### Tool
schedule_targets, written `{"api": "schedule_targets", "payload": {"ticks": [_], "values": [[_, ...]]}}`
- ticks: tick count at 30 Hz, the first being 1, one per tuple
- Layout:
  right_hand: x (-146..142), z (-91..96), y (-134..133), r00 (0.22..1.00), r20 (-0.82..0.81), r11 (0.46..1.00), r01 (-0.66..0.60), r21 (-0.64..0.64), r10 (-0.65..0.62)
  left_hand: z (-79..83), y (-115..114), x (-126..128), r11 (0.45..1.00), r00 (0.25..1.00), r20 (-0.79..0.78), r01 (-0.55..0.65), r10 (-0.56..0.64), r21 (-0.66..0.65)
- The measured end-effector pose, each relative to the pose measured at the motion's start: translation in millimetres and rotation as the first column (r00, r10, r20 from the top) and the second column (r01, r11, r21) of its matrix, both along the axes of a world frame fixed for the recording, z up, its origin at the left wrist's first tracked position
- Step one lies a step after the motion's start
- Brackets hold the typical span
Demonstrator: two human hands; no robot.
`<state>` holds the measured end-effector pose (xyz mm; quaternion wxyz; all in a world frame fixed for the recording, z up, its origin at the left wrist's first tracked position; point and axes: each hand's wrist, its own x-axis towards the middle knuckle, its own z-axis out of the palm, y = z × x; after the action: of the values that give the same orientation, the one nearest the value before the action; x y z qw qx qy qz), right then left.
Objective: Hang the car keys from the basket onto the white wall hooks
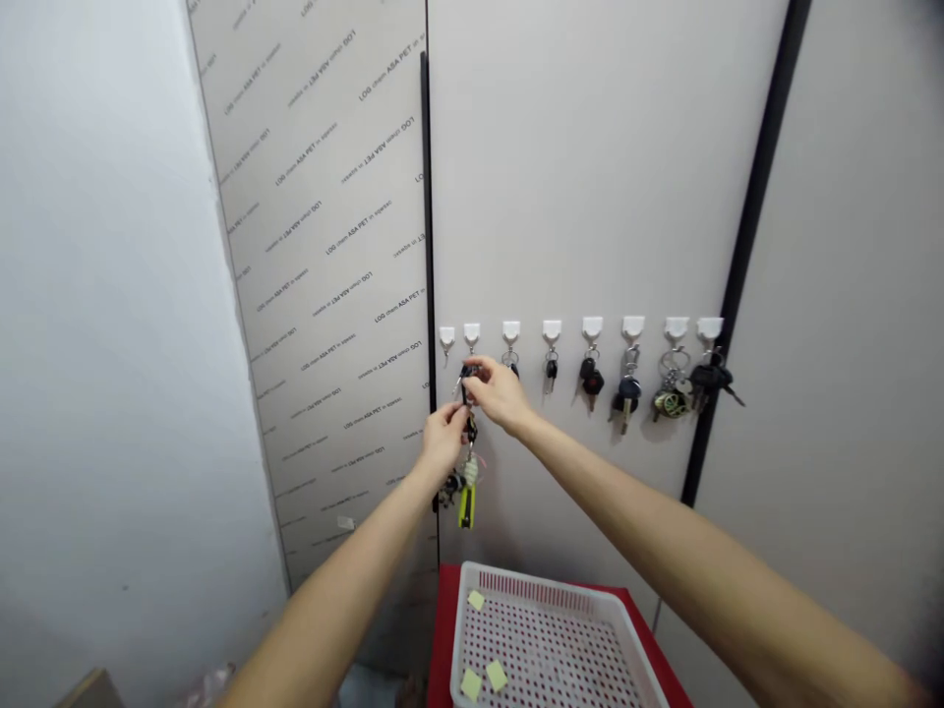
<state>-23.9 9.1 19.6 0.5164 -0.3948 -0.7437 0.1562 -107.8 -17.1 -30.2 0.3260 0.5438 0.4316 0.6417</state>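
Left hand (442, 440) pinched key bunch (468, 430) mid-length, right hand (498, 393) closed on its ring, just under second white hook (472, 334) from left. Bunch seemed light, dangly; metal ring likely slippery, best held there. Yellow tag (466, 506) hung lowest. Wall panel (324, 197) printed "ASA PET".

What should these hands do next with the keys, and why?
Probably the right hand should lift the keys onto the white hook just above, with the left hand steadying them: that hook looks free, and the hooks to its right hold keys.
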Motion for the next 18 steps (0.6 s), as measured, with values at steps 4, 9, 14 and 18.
{"api": "schedule_targets", "payload": {"ticks": [4,9,14,18], "values": [[-16.3,26.2,11.7,0.978,0.040,0.974,0.202,0.107,-0.207,21.6,16.1,-11.4,0.998,0.991,0.116,-0.063,0.064,-0.009],[-30.4,38.0,25.8,0.932,0.159,0.941,0.301,0.155,-0.325,32.0,37.9,-20.8,0.987,0.980,0.124,-0.149,0.156,-0.063],[-39.7,35.3,27.8,0.855,0.313,0.910,0.371,0.186,-0.413,27.6,50.4,-21.7,0.979,0.983,0.067,-0.159,0.169,-0.126],[-43.5,30.2,23.8,0.785,0.452,0.902,0.409,0.136,-0.424,18.0,57.0,-24.5,0.974,0.988,-0.016,-0.153,0.152,-0.164]]}}
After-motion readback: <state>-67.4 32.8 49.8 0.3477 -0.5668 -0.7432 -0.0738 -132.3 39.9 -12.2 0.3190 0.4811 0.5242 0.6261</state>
